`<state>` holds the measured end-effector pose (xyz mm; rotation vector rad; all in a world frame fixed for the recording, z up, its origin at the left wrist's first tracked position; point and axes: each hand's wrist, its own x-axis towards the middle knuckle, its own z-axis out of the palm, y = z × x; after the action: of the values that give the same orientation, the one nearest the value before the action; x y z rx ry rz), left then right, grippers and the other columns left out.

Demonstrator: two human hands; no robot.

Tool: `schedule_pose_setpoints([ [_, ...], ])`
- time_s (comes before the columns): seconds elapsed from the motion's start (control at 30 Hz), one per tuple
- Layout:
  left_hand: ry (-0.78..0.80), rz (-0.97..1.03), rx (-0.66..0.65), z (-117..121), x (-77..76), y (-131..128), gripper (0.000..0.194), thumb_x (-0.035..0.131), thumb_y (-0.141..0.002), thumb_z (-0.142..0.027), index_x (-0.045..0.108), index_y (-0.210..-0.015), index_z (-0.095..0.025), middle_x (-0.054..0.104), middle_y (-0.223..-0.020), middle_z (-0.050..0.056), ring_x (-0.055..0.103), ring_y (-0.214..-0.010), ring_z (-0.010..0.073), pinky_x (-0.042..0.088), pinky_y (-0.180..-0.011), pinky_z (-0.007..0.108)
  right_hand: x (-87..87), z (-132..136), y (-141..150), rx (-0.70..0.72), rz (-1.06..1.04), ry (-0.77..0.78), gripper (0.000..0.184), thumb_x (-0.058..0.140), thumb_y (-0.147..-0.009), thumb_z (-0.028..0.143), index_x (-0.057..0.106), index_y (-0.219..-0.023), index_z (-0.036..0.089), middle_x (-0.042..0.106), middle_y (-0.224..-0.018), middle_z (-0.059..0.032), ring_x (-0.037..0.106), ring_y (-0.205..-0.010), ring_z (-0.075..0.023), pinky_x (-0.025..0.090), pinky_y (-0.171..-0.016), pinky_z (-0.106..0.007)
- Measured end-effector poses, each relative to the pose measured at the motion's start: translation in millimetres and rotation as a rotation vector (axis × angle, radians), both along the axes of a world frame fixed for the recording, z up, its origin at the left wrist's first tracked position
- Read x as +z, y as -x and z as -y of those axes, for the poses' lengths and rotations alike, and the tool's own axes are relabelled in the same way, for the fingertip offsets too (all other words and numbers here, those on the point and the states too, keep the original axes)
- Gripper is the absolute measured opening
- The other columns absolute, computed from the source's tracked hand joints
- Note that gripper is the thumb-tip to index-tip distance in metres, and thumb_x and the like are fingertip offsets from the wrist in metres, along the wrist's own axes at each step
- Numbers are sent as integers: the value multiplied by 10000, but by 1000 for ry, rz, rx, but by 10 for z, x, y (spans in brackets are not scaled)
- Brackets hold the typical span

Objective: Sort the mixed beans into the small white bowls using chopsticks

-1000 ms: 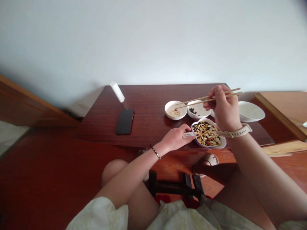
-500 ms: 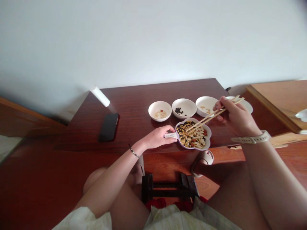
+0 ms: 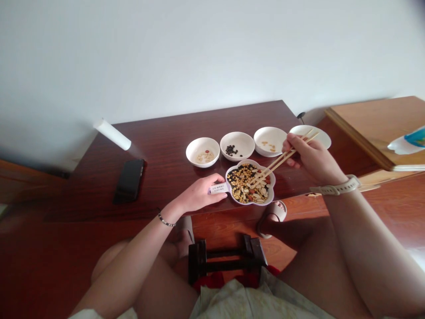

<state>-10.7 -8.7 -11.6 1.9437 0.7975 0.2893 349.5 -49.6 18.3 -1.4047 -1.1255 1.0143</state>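
My left hand (image 3: 203, 191) is closed round the labelled handle of a flower-shaped bowl (image 3: 272, 188) with a purple rim, at the table's front edge. Inside lies a mix of yellow kernels, black beans, pale flat seeds and a few reddish nuts (image 3: 247, 182). A pair of wooden chopsticks (image 3: 277, 165) is gripped in my right hand (image 3: 307, 155), their tips down in the mix. Behind stand three white bowls: one with pale seeds and a reddish nut (image 3: 202, 152), one with black beans (image 3: 237, 146), one with yellowish pieces (image 3: 270, 141). A fourth white dish (image 3: 310, 133) is partly hidden behind my right hand.
A black phone (image 3: 129, 180) lies on the dark wooden table (image 3: 166, 141), near a white cylinder (image 3: 113, 134) at the back left. A lighter wooden table (image 3: 375, 128) on the right carries a plastic package (image 3: 410, 141). The wall rises behind.
The view has swung to the right, so everything sits further left. The chopstick tips have shifted slightly towards the front of the mix. Both hands keep their holds.
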Motion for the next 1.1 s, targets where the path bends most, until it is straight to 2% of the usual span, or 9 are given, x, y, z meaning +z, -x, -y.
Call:
schedule_pose_setpoints([
  [0.47, -68, -27, 16, 33, -30, 32, 289, 685, -993, -360, 650, -1229, -197, 754, -1064, 45, 660, -862, 186, 493, -763, 287, -48, -13, 161, 15, -69, 1, 461, 687, -1030, 622, 661, -804, 221, 595, -637, -16, 520, -510, -102, 391, -441, -217],
  [0.8, -85, -9, 39, 51, -56, 18, 346, 747, -921, -295, 631, -1234, -204, 762, -1101, 42, 696, -912, 202, 505, -811, 302, -52, -53, 154, -46, -149, -43, 450, 770, -975, 592, 645, -763, 216, 586, -673, -18, 486, -498, -93, 326, -375, -227],
  [0.97, -87, -13, 36, 55, -72, 28, 329, 720, -945, -308, 629, -1246, -215, 764, -1060, 33, 683, -877, 196, 506, -792, 298, 14, -131, 213, -104, -320, -157, 425, 842, -931, 535, 618, -753, 221, 565, -729, -8, 446, -508, -74, 296, -348, -225],
  [1.1, -98, -12, 38, 42, -87, 91, 325, 720, -949, -326, 631, -1242, -219, 761, -1022, 25, 677, -849, 191, 503, -770, 290, 83, -286, 418, -130, -461, -306, 462, 869, -905, 535, 557, -749, 231, 496, -744, 15, 405, -512, -60, 237, -343, -233],
])
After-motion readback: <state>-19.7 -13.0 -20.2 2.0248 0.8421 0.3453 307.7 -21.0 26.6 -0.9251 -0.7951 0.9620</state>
